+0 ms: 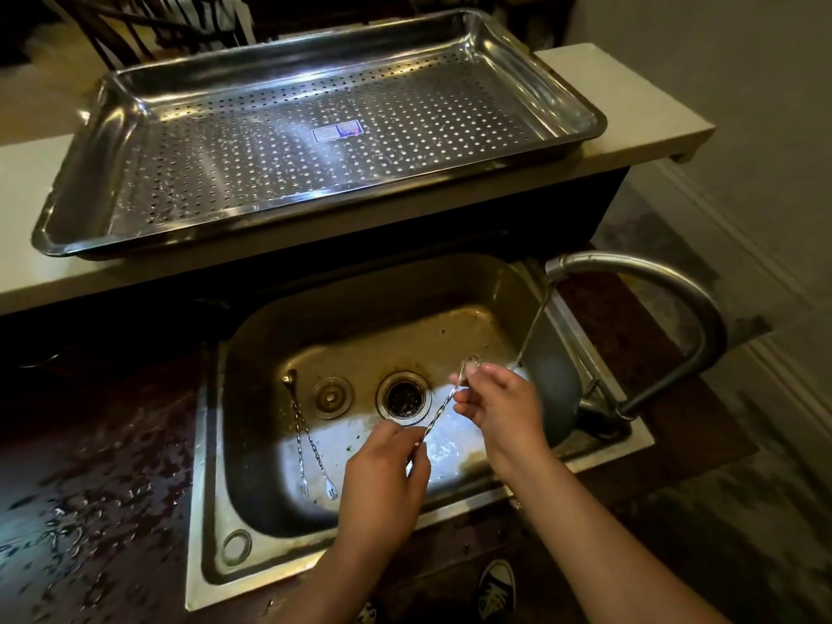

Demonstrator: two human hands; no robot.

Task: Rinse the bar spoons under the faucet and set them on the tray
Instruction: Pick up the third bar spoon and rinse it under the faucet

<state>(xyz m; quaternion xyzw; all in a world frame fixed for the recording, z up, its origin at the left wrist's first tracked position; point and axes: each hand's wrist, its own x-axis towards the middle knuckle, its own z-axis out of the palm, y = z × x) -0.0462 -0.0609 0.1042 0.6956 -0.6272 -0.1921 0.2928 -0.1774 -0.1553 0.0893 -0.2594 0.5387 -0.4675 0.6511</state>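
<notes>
Both hands hold one twisted bar spoon (pixel 443 405) over the steel sink (pixel 211 443). My left hand (pixel 385 470) pinches its lower shaft. My right hand (pixel 497 405) grips it near the bowl end, which points up toward the faucet (pixel 648 272). A thin stream of water (pixel 533 328) falls just right of the spoon's bowl. Two more bar spoons (pixel 308 443) with small fork ends lie crossed on the sink floor at the left. The perforated steel tray (pixel 81 182) sits on the raised pale counter behind the sink, with nothing on it but a sticker.
A drain strainer (pixel 404 397) and a loose plug (pixel 331 397) sit in the sink floor. The dark counter (pixel 90 488) to the left is wet with droplets. The faucet arches in from the right. My shoe (pixel 497 587) shows at the bottom.
</notes>
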